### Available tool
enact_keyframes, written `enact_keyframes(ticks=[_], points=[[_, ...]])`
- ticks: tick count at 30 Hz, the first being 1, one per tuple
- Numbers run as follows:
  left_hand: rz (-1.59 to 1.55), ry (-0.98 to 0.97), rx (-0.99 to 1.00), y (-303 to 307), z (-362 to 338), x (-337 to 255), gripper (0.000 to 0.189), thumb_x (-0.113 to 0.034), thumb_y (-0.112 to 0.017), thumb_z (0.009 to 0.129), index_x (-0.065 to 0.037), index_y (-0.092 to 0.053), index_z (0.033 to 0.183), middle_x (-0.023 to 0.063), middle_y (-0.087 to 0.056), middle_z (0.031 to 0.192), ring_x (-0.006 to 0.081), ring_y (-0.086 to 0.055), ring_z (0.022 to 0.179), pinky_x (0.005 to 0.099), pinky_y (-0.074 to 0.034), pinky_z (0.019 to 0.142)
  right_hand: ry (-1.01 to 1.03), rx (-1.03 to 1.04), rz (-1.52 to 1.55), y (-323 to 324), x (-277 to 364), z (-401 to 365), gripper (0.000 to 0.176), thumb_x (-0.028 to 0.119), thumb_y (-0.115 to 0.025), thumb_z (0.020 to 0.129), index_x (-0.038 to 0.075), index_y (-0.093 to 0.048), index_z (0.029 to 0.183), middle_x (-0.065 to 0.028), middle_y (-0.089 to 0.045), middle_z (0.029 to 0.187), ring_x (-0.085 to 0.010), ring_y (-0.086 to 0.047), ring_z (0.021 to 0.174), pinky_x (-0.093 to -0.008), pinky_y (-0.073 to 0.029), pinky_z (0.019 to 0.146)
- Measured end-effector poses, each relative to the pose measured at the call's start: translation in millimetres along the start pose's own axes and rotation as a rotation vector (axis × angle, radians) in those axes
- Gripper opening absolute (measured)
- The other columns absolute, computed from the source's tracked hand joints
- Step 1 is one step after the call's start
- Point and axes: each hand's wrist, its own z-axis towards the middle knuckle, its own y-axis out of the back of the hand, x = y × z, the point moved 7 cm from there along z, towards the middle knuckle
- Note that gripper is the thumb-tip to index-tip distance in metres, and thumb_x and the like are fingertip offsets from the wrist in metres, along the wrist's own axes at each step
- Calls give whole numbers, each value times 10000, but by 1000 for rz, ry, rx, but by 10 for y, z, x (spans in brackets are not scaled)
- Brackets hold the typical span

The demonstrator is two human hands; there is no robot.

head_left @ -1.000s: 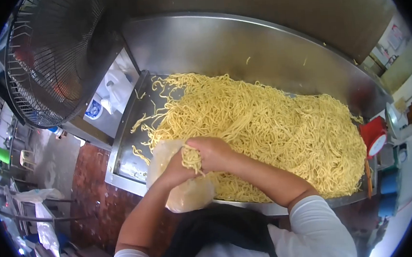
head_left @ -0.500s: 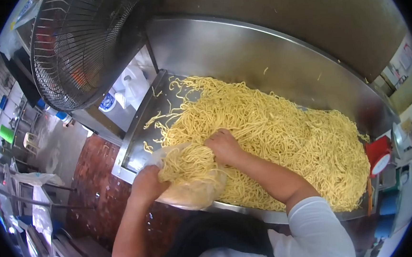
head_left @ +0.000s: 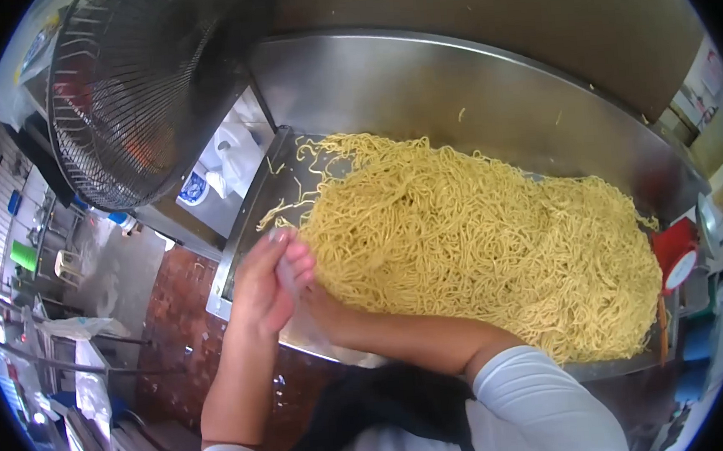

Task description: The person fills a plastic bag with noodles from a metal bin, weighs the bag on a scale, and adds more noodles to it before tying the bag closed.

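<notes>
A large heap of yellow noodles (head_left: 472, 251) covers much of a steel tray (head_left: 223, 277). At the tray's front left, my left hand (head_left: 271, 275) is raised with its fingers curled round the upper edge of a clear plastic bag (head_left: 310, 325). My right hand (head_left: 321, 308) is beside the bag, just right of my left wrist and low against the near edge of the noodles. Its fingers are hidden behind the bag and my left hand. Most of the bag's contents cannot be made out.
A big wire-cage fan (head_left: 130, 99) stands at the upper left. White plastic bags (head_left: 239, 154) lie beyond the tray's left end. At the right end sits a red scale (head_left: 676, 254). A steel wall (head_left: 452, 85) rises behind the noodles.
My left hand has risen and turned, lifting the bag's edge. My right hand has moved left and down from the noodles to the bag. The noodles at the bag's mouth no longer show.
</notes>
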Motion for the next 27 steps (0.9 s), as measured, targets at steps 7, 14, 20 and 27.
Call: enact_keyframes(ticks=[7, 14, 20, 27], points=[[-178, 179, 46, 1043, -472, 105, 443, -561, -505, 963, -139, -635, 990, 78, -675, 898, 272, -596, 810, 422, -497, 713, 20, 62, 130, -283, 171, -72, 256, 190, -502, 870, 25, -650, 998, -146, -647, 1045, -296, -601, 1008, -434, -447, 929], [804, -209, 246, 160, -107, 375, 825, -517, -757, 754, 1, -527, 1354, 243, -485, 1422, 378, -471, 1321, 485, -393, 1079, 44, 478, 472, 180, 79, -201, 343, 172, -562, 857, 33, -637, 1162, -198, -634, 1167, -345, -601, 1103, -412, -489, 937], [2012, 42, 321, 219, 792, 1196, 573, -259, -780, 716, -60, -613, 1226, 256, -637, 1154, 410, -541, 1199, 448, -431, 1025, -382, 444, 923, 858, -937, -999, 464, 275, -705, 834, 110, -631, 1261, -151, -670, 1177, -284, -656, 1043, -385, -524, 881], [751, -13, 20, 127, 706, 625, 463, -60, -729, 710, -5, -627, 1158, 137, -693, 1073, 229, -675, 972, 321, -528, 858, -276, -331, 383, 1751, -1438, -719, 512, 252, -765, 786, 140, -629, 1267, -131, -678, 1124, -279, -647, 1040, -427, -455, 987]])
